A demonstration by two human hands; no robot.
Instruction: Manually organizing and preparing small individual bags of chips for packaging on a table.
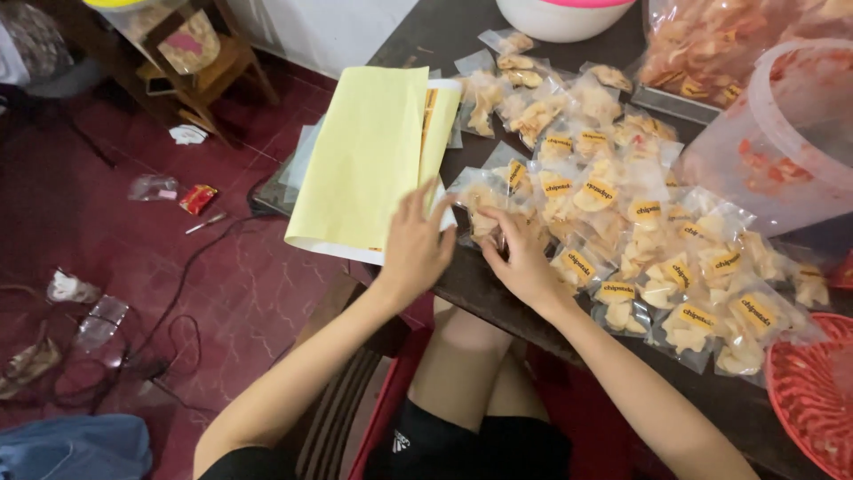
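Both hands meet at the near edge of the dark bench (444, 36): the left hand (416, 242) lies with fingers spread and loosely curved over the lower corner of a pale yellow sheet (364, 156), its fingertips touching the paper, while the right hand (520, 253) sits just beside it, fingers bent down onto a small clear packet of chips (475, 197); whether it pinches the packet or only presses on it cannot be told. That packet lies between the 2 hands, touching the right edge of the yellow sheet. To the right of the right hand and beyond it spreads a crowd of similar clear packets (640, 240), each with a round yellow label, overlapping one another. Farther right stands a large translucent tub (782, 133), and near the right forearm the rim of a red basket (813, 400) shows. Beyond the hands sits a white bowl (560, 18) and a big bag of orange chips (711, 44). Left of the left arm, the dark red floor (133, 258) carries scattered wrappers and cables
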